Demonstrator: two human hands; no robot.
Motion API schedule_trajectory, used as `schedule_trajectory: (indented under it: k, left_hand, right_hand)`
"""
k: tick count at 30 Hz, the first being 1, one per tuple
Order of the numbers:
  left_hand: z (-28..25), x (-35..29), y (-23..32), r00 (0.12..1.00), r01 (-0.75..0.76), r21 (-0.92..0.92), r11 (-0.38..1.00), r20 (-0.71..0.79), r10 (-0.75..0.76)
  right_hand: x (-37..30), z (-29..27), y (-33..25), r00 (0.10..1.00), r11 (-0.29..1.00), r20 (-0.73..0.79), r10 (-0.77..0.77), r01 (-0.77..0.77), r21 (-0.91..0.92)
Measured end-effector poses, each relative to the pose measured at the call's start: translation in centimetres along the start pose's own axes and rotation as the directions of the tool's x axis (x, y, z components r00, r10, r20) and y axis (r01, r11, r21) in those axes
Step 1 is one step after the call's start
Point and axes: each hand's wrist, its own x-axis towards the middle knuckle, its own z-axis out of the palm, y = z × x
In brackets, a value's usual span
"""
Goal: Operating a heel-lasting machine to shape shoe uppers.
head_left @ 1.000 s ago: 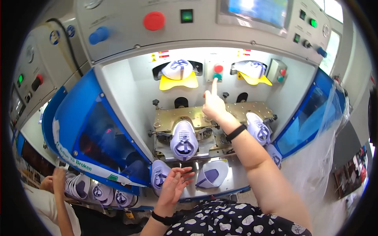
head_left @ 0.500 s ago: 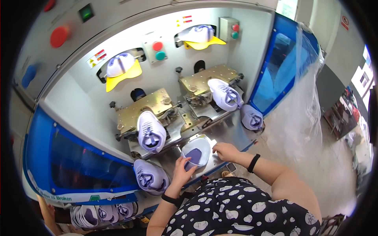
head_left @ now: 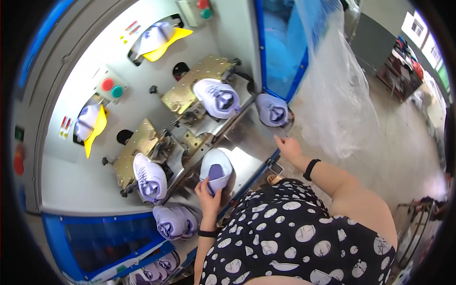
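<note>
The left hand (head_left: 209, 196) held a pale shoe upper (head_left: 216, 160) on the steel desk (head_left: 246, 135).
Its grip was a narrow pinch, thumb and fingers at the near edge; the upper's long axis ran toward the machine, rounded end foremost, purple panel nearer the person. The right hand (head_left: 289, 149), empty, index finger extended, hung just short of a lavender shoe (head_left: 273, 108). Beyond, the lit cabinet (head_left: 71, 190) contained two strapped shoes (head_left: 216, 99) at brass-coloured plates (head_left: 216, 66), and yellow flaps (head_left: 166, 45) jutted from its wall openings.
</note>
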Motion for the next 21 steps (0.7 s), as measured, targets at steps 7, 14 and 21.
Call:
schedule_trajectory:
  k: [7,14,21]
  left_hand:
    - [0.1,0.2,1.9,0.995,0.102,0.095,0.990,-0.001,-0.102]
    - [-0.3,3.5,8.5,0.995,0.000,0.091,0.996,-0.103,0.010]
    - [0.1,3.9,10.7,0.997,0.000,0.021,1.000,-0.073,0.001]
  right_hand:
    - [5.3,2.2,6.6,0.930,0.821,0.282,0.234,-0.344,0.455]
    - [7.3,3.4,5.4,0.798,0.557,0.476,0.370,-0.601,0.573]
    - [1.4,-1.6,-3.7,0.634,0.857,0.749,-0.194,-0.261,0.444]
